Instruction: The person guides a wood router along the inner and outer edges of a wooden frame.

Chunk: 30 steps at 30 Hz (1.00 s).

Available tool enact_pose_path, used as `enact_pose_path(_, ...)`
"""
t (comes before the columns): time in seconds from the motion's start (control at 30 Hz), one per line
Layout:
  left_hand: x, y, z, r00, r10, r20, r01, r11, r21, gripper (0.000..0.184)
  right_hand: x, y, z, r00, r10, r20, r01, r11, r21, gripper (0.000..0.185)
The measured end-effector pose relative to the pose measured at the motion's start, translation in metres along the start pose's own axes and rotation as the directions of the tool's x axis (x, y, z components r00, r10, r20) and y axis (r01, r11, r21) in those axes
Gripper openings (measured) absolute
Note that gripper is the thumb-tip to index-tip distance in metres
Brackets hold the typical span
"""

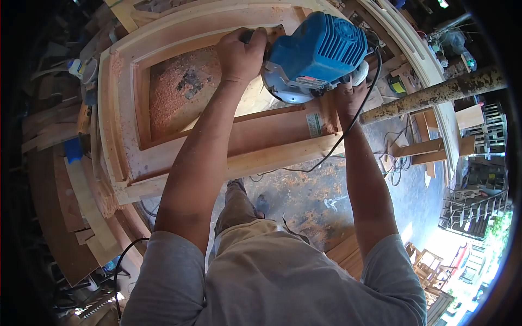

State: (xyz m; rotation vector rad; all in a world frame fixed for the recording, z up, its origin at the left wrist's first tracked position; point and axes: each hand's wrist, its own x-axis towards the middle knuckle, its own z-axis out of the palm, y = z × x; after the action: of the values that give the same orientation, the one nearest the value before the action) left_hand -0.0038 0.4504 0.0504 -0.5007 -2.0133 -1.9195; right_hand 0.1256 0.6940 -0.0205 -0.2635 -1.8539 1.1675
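A blue power router (321, 51) with a silver base sits on the upper right part of a wooden frame (244, 136). My left hand (241, 54) is wrapped round the router's dark knob on its left side. On the other side my right hand (349, 98) is closed round the other handle, partly hidden by the tool body. A black cord (365, 103) runs from the router down past my right wrist. Wood shavings (168, 100) lie inside the frame's opening. A small label (314, 125) is stuck on the frame's near rail.
Wood boards (68, 185) are stacked at the left. A rusty, paint-spotted pole (435, 98) reaches in from the right, near my right forearm. A long curved wooden piece (443, 119) stands behind it. Shavings and cords lie on the concrete floor (310, 190).
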Motion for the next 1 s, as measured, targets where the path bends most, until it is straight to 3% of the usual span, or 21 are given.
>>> enact_pose_path(0.17,0.014,-0.009,0.002,0.998,0.051,-0.037,-0.049,0.998,0.043,0.033,0.007,-0.007,0.012,0.998,0.030,-0.054,-0.029,1.000,0.005,0.073)
enact_pose_path(0.23,0.019,-0.011,0.002,1.000,0.024,-0.014,-0.024,0.999,0.029,0.034,0.010,-0.005,0.010,0.994,0.104,0.012,-0.105,0.994,0.045,0.059)
enact_pose_path(0.33,0.024,-0.012,0.002,1.000,0.002,0.004,-0.002,1.000,0.027,0.032,0.013,-0.007,0.019,0.998,0.043,-0.038,-0.042,0.999,0.020,0.058)
enact_pose_path(0.6,0.043,-0.017,0.001,0.999,-0.001,0.036,0.000,1.000,0.031,0.033,0.028,0.005,0.028,0.997,0.070,0.018,-0.071,0.996,0.057,0.044)
enact_pose_path(0.73,0.054,-0.023,0.004,0.999,0.045,0.008,-0.045,0.998,-0.042,0.034,0.038,0.018,0.034,0.992,0.128,-0.001,-0.128,0.990,0.067,0.046)
enact_pose_path(1.0,0.076,-0.034,0.006,0.998,0.067,0.012,-0.067,0.998,0.004,0.033,0.050,0.006,0.047,0.990,0.137,0.027,-0.140,0.982,0.130,0.050)
